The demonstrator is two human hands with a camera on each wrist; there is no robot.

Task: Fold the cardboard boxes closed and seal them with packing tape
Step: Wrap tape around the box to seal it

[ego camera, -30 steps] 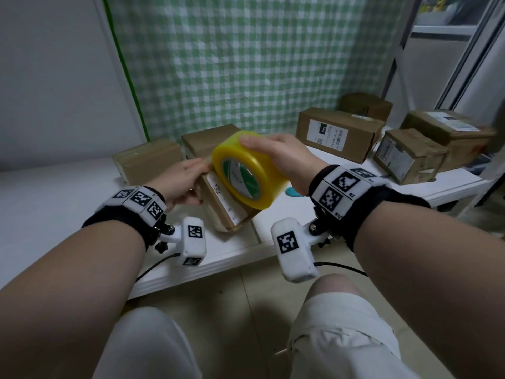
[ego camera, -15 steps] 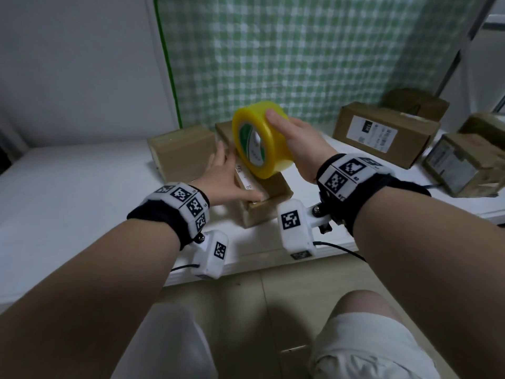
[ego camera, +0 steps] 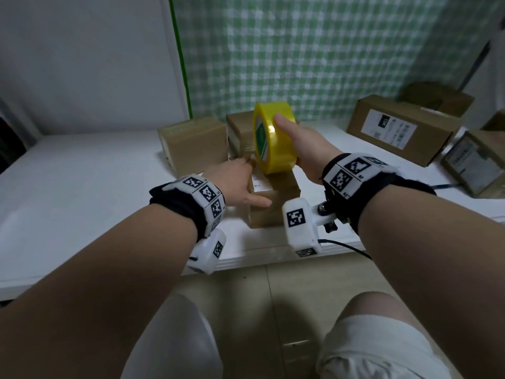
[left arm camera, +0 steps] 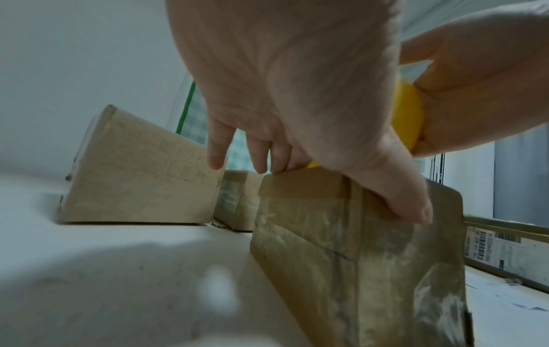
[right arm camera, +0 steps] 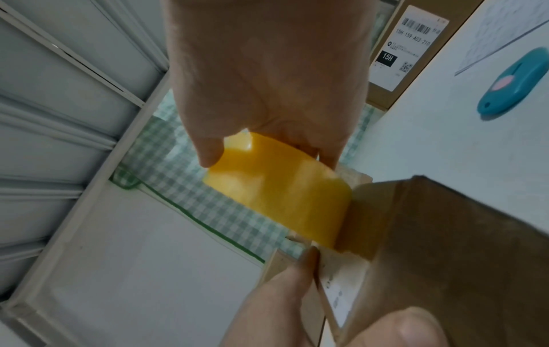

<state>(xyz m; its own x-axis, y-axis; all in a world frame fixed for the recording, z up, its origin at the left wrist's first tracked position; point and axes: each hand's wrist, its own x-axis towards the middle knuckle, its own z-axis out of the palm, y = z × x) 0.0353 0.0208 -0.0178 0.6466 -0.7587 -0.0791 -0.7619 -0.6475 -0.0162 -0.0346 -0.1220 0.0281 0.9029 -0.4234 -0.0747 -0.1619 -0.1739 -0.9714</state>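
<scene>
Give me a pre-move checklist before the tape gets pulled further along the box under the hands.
1. Right hand grips the yellow tape roll: ok.
2. Left hand steadies the small box, thumb on its near face: ok.
3. Tape strip runs from roll to box: ok.
4. Strip end stuck firmly: cannot tell.
5. Box flaps closed: ok.
6. Blue cutter lies on the table: ok.

Right grip point(ego camera: 303, 149): fingers curled over the yellow packing tape roll point(ego camera: 273, 140), holding it on edge above the small brown cardboard box point(ego camera: 276, 203). Left grip point(ego camera: 237, 184): left of roll, fingers on box top, thumb down its near face. Both forearms extended forward, wrists banded.
</scene>
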